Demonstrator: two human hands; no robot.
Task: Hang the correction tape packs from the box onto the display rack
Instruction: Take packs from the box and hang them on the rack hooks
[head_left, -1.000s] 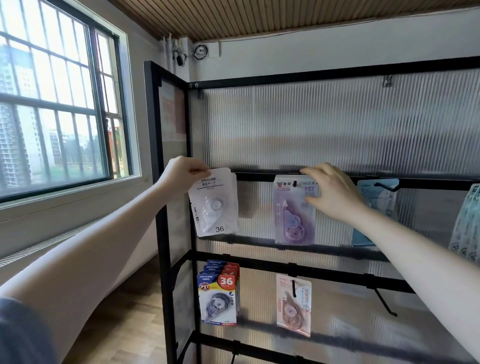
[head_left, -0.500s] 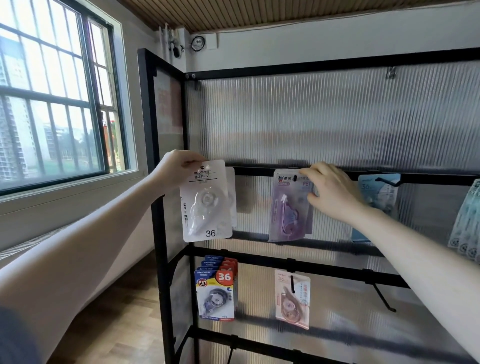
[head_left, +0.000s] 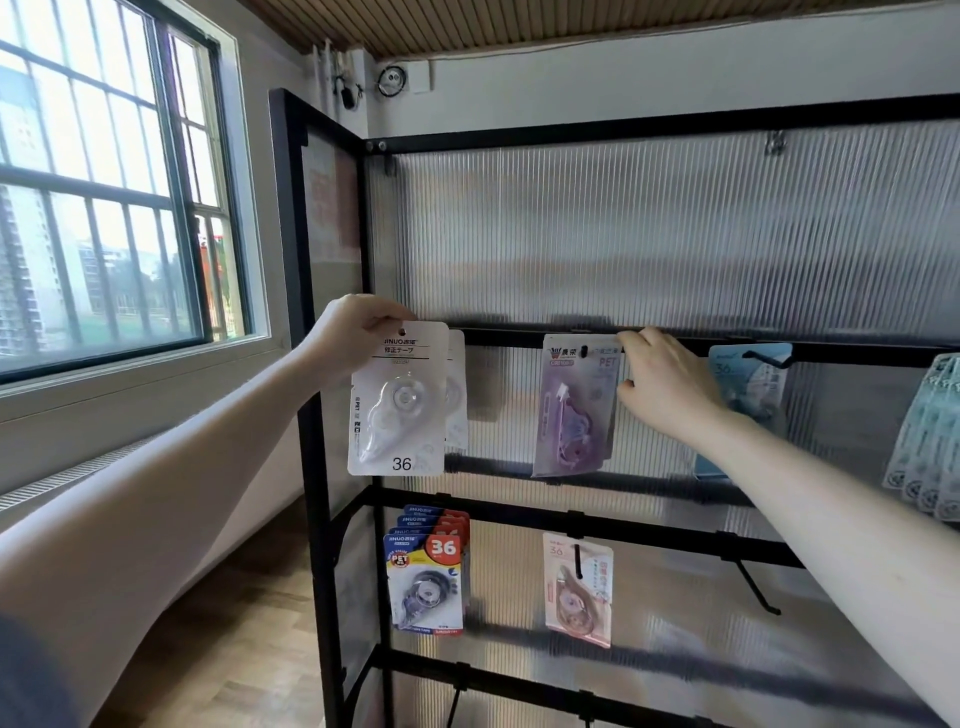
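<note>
My left hand (head_left: 353, 335) pinches the top left corner of a white correction tape pack (head_left: 399, 400) marked 36, held up in front of the black display rack (head_left: 519, 335). Just behind it another white pack (head_left: 457, 395) hangs at the rack's upper bar. My right hand (head_left: 665, 387) grips the right edge of a purple pack (head_left: 574, 410) that hangs from a hook on the same bar. The box is out of view.
A blue pack (head_left: 748, 379) and several pale teal packs (head_left: 930, 441) hang further right. Lower down hang a stack of blue-and-red packs (head_left: 426, 571), a pink pack (head_left: 579, 587) and a bare hook (head_left: 756, 590). A window (head_left: 104, 208) is at the left.
My left hand has drawn the white pack left and toward me, off the pack behind it. My right hand stays on the purple pack, which has tilted slightly.
</note>
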